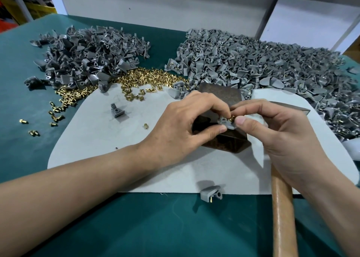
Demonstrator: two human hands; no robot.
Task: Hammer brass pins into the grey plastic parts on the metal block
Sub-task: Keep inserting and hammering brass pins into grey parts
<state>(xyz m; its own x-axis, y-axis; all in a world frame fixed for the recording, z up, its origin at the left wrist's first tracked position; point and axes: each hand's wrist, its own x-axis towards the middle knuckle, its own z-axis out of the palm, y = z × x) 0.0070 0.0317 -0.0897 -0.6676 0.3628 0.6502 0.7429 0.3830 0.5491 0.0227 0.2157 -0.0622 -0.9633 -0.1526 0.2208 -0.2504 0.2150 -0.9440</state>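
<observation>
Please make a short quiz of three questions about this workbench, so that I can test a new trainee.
1. Choose one: the loose brass pins lie A) between the left heap and the right heap of grey parts; B) in a tray; C) at the table's near edge.
2. True or false: the hammer's wooden handle passes under the right hand.
3. Fill in: the left hand pinches a grey part on the metal block, and the right hand holds a ____ pin at it.
Key: 1 A; 2 true; 3 brass.
</observation>
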